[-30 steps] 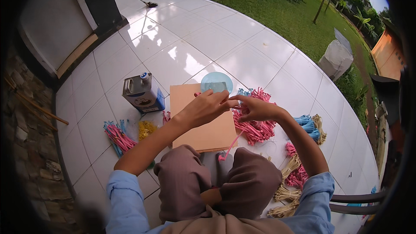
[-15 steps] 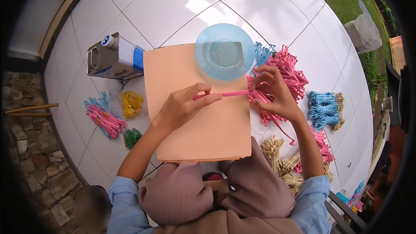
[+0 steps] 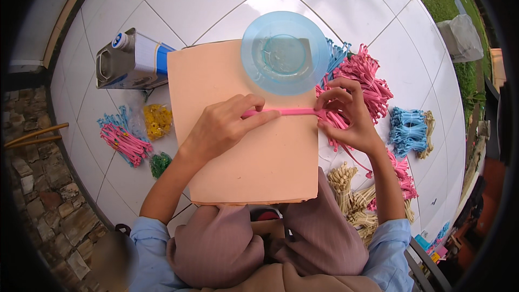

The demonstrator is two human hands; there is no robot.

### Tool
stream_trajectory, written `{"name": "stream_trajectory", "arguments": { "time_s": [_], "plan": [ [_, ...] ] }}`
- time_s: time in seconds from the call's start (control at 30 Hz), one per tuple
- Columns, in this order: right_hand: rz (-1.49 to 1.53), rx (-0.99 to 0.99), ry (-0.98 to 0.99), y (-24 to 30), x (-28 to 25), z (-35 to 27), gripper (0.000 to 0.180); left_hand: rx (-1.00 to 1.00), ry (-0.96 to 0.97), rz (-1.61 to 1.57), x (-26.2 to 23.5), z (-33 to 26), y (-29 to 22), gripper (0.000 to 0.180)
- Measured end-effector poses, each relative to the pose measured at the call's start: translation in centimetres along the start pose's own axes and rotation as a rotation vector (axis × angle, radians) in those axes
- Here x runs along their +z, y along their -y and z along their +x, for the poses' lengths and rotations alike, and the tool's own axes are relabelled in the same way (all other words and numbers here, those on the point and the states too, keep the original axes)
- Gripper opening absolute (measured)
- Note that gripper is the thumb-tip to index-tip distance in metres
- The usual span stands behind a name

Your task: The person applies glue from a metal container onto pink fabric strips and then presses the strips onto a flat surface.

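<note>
The left hand (image 3: 221,127) and right hand (image 3: 348,113) now pinch a pink strip (image 3: 284,112) flat on the peach board (image 3: 243,151); the view has closed in; the blue bowl (image 3: 285,52) sits just beyond.

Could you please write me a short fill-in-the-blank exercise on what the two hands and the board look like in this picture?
1. The left hand and right hand hold a ____ strip stretched between them.
2. The strip lies across a peach-coloured ____ on the lap.
3. The round bowl on the board is ____ in colour.
4. The metal can lies on the person's ____ side.

Missing words: pink; board; blue; left
</note>
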State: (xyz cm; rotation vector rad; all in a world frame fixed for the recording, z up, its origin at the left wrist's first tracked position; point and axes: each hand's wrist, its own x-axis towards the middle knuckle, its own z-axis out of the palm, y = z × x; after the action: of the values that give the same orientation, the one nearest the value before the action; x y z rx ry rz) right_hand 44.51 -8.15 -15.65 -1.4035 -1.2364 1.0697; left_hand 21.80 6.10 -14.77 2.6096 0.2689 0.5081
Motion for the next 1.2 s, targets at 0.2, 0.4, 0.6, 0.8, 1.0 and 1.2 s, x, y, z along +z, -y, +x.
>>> {"name": "stream_trajectory", "arguments": {
  "time_s": [0.2,0.4,0.6,0.8,1.0,1.2],
  "plan": [
    [-0.070,-0.096,0.008,-1.2,-0.1,-0.4,0.065,-0.014,0.041,-0.003,0.0,-0.1,0.0,0.034],
    [-0.135,-0.223,-0.013,-2.4,-0.4,-0.8,0.067,-0.022,0.014,-0.022,0.2,-0.1,0.0,0.035],
    [-0.225,-0.294,-0.104,-3.1,0.7,-1.7,0.059,-0.040,-0.002,-0.023,0.2,0.0,0.0,0.034],
    [-0.540,-0.430,-0.077,-1.9,0.9,-1.3,0.050,-0.048,-0.006,-0.032,0.3,-0.1,0.1,0.033],
    [-1.056,-0.461,0.047,0.0,1.5,-1.0,0.059,-0.069,-0.002,-0.040,0.2,-0.1,0.0,0.032],
    [-1.071,-0.454,0.073,0.4,1.6,-0.9,0.054,-0.072,0.000,-0.041,0.2,0.0,0.1,0.031]
  ]
}}
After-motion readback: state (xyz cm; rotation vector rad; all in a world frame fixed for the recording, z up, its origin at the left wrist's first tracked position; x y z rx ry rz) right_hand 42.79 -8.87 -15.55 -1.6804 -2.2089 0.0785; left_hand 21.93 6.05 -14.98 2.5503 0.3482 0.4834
